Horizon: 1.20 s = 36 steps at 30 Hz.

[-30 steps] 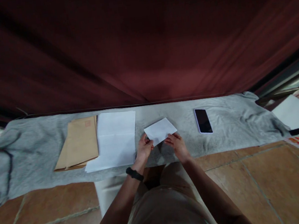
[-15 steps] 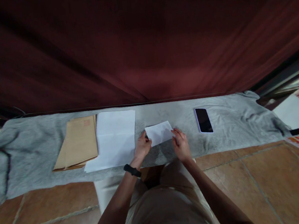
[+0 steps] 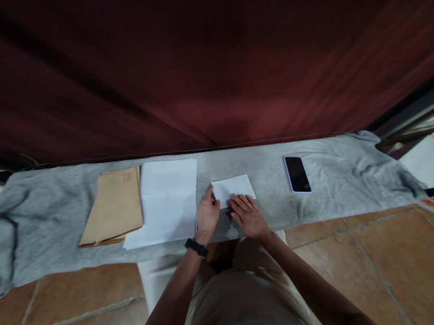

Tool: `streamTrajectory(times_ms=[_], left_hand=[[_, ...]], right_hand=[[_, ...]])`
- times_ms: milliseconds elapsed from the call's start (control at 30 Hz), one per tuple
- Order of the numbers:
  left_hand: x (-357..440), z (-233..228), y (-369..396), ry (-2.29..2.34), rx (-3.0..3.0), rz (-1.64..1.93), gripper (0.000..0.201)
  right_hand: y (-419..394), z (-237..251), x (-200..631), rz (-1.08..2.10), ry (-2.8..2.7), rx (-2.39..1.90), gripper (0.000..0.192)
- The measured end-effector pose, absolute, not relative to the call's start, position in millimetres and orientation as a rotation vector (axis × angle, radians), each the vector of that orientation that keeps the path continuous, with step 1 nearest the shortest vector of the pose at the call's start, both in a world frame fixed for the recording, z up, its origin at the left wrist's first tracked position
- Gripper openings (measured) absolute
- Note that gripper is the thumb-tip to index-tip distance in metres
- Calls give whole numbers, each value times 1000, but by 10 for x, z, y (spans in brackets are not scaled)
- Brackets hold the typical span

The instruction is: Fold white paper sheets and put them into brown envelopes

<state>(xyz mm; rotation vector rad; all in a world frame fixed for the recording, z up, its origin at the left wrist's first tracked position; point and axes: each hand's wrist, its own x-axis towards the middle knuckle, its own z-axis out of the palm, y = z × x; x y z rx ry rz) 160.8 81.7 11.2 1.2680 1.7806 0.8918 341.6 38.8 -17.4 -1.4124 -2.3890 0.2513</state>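
I see the small folded white paper (image 3: 233, 188) flat on the grey cloth (image 3: 326, 199); my left hand (image 3: 207, 217) pinches its left edge, my right hand (image 3: 248, 216) presses open-palmed on its near edge

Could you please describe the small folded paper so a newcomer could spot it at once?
On the grey cloth, right of the stack of white sheets, lies the small folded white paper under both hands. It is far smaller than the sheets, and the only paper being touched.
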Motion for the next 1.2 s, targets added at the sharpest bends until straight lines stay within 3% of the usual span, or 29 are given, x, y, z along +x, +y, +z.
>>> streamTrajectory(times_ms=[333,600,1067,1200], left_hand=[[1724,118,593,1908,1696,854,39],[1941,-29,248,1658,2252,571,53],[1750,-73,21,1746,2360,425,70],[1752,-70,40,1799,2371,434,65]], right_hand=[[373,-213,3538,231,-2334,-1490,46],[364,-199,3551,249,-2375,-1482,50],[317,-225,3686,211,-2310,-1504,47],[322,-248,3751,170,-2287,-1537,48]])
